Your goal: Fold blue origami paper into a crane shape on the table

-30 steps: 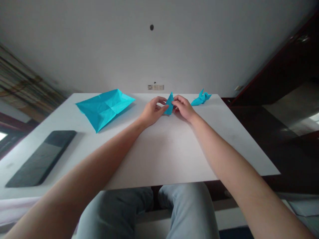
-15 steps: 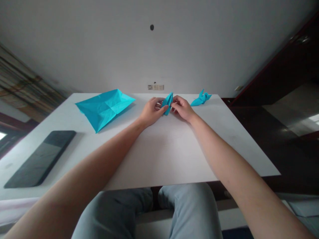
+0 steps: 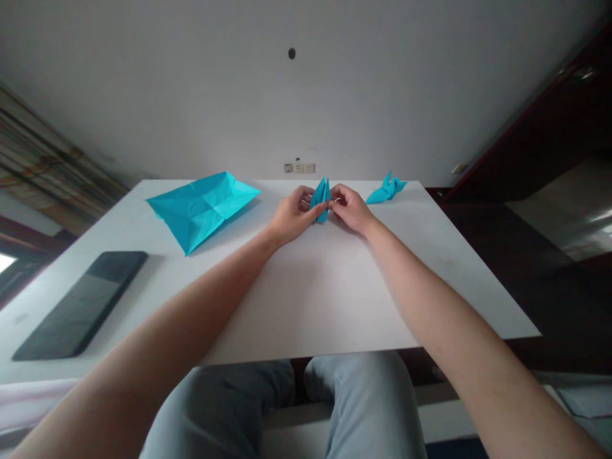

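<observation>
Both hands on the small folded paper piece, far centre of the white table. Taking that piece as the reference for everything else.

Left hand: thumb and fingers pinched shut on the piece's left side, low down, heel of the hand resting on the table. Judging that's there to anchor the base so the layers don't slide.

Right hand: fingertips closed on the right edge, pinching a flap or crease. Exactly which layer I've got, can't tell, too small. Opposed pinches from both sides keep it upright, points sticking up above my fingers, so I can see the edges I'm lining up.

Piece stands with its bottom on or just above the table; contact is hidden by my hands.

Rest of the layout:
- finished-looking folded figure to the right of the piece, near, not touching my right hand. Parked clear of the work zone.
- large creased blue sheet well to the left, lying open.
- dark flat slab, phone or tablet probably, further left and nearer to me, close to the table edge.
</observation>
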A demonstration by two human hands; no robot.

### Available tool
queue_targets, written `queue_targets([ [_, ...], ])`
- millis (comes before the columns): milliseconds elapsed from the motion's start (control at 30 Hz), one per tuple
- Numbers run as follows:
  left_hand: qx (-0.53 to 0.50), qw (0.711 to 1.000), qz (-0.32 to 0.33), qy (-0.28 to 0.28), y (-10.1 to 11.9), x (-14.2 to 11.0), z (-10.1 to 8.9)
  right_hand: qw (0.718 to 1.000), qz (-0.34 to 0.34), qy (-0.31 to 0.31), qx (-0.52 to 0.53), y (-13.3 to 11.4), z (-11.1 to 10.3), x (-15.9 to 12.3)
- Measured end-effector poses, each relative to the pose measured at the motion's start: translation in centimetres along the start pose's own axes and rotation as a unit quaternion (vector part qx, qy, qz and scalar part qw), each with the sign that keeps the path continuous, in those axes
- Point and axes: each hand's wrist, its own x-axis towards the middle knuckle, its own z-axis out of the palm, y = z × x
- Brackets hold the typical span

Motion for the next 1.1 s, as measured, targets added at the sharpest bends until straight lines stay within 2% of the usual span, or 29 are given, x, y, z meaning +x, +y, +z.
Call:
queue_targets([
  [167,-0.029,0.999,-0.028,0.005,-0.1,0.0,0.0,1.0,0.008,0.018,0.012,0.0,0.1,-0.1],
  [267,-0.035,0.999,-0.023,-0.006,-0.1,0.0,0.0,0.999,0.014,0.025,0.024,-0.1,0.2,-0.2],
  [467,-0.048,0.998,-0.033,0.001,-0.2,0.0,0.1,0.999,-0.008,0.037,0.003,-0.4,0.2,-0.3],
  [633,-0.053,0.998,-0.044,-0.004,-0.5,-0.1,0.2,1.0,0.005,0.009,-0.021,-0.7,0.1,-0.3],
  [800,-0.077,0.996,-0.04,-0.003,-0.6,0.0,0.3,1.0,-0.005,0.012,0.006,-1.0,0.2,-0.6],
  [933,-0.111,0.993,-0.05,0.003,-0.7,0.2,0.4,1.0,0.012,0.0,0.013,-1.1,0.1,-0.6],
  [1100,-0.1,0.994,-0.046,0.0,-0.9,0.3,0.3,1.0,-0.009,-0.017,0.011,-0.9,0.0,-0.5],
])
